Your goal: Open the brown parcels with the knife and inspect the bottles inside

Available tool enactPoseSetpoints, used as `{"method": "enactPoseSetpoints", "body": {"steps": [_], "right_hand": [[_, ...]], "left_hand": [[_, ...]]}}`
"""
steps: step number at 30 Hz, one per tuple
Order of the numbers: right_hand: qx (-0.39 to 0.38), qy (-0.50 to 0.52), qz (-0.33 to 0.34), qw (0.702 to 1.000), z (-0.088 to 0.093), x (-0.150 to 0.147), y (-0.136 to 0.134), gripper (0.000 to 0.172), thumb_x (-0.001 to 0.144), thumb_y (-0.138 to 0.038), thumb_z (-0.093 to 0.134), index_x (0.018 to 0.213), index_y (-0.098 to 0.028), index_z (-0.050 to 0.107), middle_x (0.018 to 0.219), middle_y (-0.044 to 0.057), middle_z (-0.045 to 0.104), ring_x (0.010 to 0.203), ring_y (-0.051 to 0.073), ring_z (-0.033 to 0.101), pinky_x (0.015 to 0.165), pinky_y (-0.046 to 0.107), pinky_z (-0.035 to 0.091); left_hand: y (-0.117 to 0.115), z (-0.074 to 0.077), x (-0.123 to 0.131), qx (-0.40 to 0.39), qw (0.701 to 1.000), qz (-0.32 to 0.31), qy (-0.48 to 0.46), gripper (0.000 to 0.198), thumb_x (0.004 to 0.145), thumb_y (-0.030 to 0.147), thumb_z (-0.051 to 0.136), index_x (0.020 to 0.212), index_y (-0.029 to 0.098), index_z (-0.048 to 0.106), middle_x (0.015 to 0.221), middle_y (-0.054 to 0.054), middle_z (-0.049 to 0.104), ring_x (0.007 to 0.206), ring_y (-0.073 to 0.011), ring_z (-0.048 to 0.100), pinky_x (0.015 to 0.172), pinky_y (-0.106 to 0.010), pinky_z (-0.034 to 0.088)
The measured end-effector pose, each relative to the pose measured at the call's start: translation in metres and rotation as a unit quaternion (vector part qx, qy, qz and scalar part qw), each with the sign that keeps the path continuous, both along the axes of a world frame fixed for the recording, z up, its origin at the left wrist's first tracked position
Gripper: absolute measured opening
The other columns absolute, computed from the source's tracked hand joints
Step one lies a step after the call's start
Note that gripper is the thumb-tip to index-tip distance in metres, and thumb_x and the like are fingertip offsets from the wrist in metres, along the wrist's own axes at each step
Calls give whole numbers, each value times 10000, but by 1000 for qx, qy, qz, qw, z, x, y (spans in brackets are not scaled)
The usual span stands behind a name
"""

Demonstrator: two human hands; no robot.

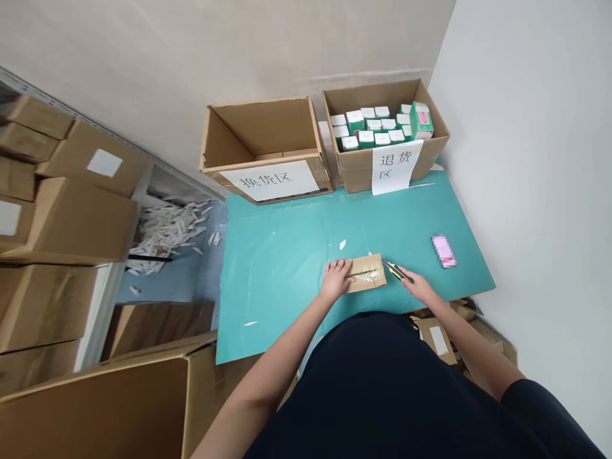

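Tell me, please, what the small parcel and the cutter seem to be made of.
Small parcel: apparently cardboard, matte and brown; its tape seems clear plastic, showing glossy glints. Cutter: handle probably plastic, black and yellow; the thin grey blade looks metal; their finish is unclear.

Site: stockroom or small warehouse. Evidence: stacked cartons [79, 213] at left; two open cartons [268, 127] bearing handwritten exchange-area and returns-area signs [398, 168], the right one packed with small boxes [366, 139]; green-topped worktable [280, 255]

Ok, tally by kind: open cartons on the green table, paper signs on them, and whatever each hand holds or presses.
Open cartons: 2
Paper signs: 2
Taped box under left hand: 1
Cutter in right hand: 1
Total: 6
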State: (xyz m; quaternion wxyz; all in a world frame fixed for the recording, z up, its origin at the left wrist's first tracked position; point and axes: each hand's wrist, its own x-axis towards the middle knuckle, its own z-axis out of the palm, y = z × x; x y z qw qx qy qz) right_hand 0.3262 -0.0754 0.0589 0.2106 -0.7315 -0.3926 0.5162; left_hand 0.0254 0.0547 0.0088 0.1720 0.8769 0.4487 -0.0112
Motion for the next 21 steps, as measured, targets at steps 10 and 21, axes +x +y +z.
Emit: {"method": "enactPoseSetpoints", "body": {"steps": [10, 21], "right_hand": [[-36, 27, 34, 998, 10, -1, -18, 579, 973, -291, 521, 1547, -262, 448, 789, 2, 630, 501, 86, 487, 452, 183, 401], [-23, 55, -39, 997, 10, 11, -9, 608, 955, -338, 533, 1548, -246, 435, 818, 2, 656, 507, 90, 531, 389, 173, 410]], "left_hand": [[-9, -10, 3, 62, 998, 11, 6, 531, 976, 371, 522, 1486, 224, 507, 1530, -164, 504, 1414, -358, 439, 1200, -573, 257], [-9, -9, -4, 48, 999, -1, -20, 519, 1000, 397, 477, 1494, 241, 499, 1531, -148, 508, 1426, -337, 429, 1218, -561, 238]]}}
